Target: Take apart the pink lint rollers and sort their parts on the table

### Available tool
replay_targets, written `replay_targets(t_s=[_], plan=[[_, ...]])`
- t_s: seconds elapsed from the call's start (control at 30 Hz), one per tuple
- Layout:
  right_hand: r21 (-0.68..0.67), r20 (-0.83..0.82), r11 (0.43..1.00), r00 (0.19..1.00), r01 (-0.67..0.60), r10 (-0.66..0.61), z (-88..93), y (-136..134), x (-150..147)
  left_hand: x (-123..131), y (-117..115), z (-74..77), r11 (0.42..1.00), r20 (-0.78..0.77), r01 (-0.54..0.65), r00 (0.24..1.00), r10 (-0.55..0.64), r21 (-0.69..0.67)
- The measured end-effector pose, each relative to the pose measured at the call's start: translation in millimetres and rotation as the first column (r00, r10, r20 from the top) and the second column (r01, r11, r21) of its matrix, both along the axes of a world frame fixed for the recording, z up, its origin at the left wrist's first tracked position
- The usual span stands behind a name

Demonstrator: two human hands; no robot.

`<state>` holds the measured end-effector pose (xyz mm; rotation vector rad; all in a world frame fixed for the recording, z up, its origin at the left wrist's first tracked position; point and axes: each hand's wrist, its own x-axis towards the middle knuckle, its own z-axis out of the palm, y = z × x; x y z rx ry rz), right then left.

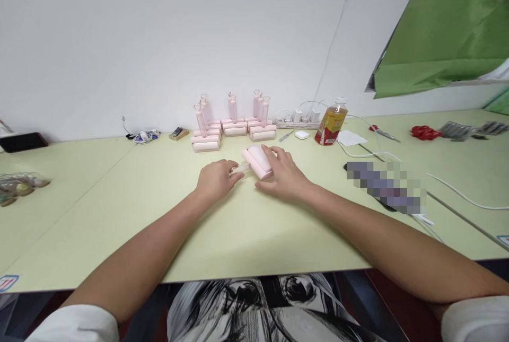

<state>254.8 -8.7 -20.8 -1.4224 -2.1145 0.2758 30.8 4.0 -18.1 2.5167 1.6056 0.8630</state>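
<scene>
My right hand is closed round a pale pink block with a rounded white face, tilted just above or on the table. From the left, my left hand pinches a clear plastic tube between thumb and fingers. The tube's end meets the left side of the pink block; whether it is joined to it I cannot tell. Behind the hands stand several similar pink pieces, each a low block with an upright clear tube that has a loop-shaped top.
To the right stand a drink bottle, a power strip with chargers, a white square item and a blurred-out phone-like thing with cables. Red parts lie far right. A coiled cable and dark device lie left.
</scene>
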Motion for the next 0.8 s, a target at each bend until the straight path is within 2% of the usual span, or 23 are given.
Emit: replay_targets(t_s=[0.07,0.1,0.17,0.23,0.27,0.33,0.4,0.53,0.67,0.8], plan=[[0.084,0.084,0.996,0.996,-0.007,0.0,-3.1,2.9,-0.9,3.1,-3.4,2.2,0.998,0.111,0.022,0.994,-0.016,-0.053],[0.101,0.081,0.995,0.997,-0.014,0.006,-4.7,6.0,-0.3,3.9,-5.1,3.8,0.995,0.214,0.057,0.976,-0.039,-0.078],[0.093,-0.009,0.996,1.0,0.008,-0.007,-7.3,16.0,5.0,3.7,-7.9,8.0,0.982,0.476,0.169,0.873,-0.108,-0.087],[0.013,-0.164,0.997,0.984,0.079,-0.076,-8.3,30.9,16.1,2.1,-8.7,12.0,0.964,0.686,0.262,0.708,-0.168,-0.034],[-0.052,-0.237,0.992,0.963,0.116,-0.125,-8.3,39.7,23.4,1.2,-8.3,13.1,0.959,0.743,0.282,0.643,-0.183,-0.008],[-0.173,-0.303,0.973,0.932,0.151,-0.198,-7.9,58.6,39.2,0.1,-5.7,11.8,0.96,0.781,0.278,0.602,-0.167,-0.009],[-0.229,-0.275,0.962,0.939,0.147,-0.209,-7.2,78.0,53.5,0.6,-1.9,6.0,0.962,0.759,0.263,0.641,-0.115,-0.077],[-0.211,-0.179,0.968,0.968,0.136,-0.175,-3.0,114.3,67.2,3.6,2.9,-9.1,0.947,0.64,0.246,0.766,-0.061,-0.205],[-0.128,-0.072,0.981,0.985,0.148,-0.158,4.6,142.6,63.6,4.6,0.4,-13.4,0.95,0.51,0.242,0.853,-0.111,-0.197],[-0.056,0.042,0.978,0.979,0.2,-0.198,6.6,156.1,52.5,4.5,-2.9,-12.2,0.948,0.407,0.256,0.899,-0.161,-0.189]])
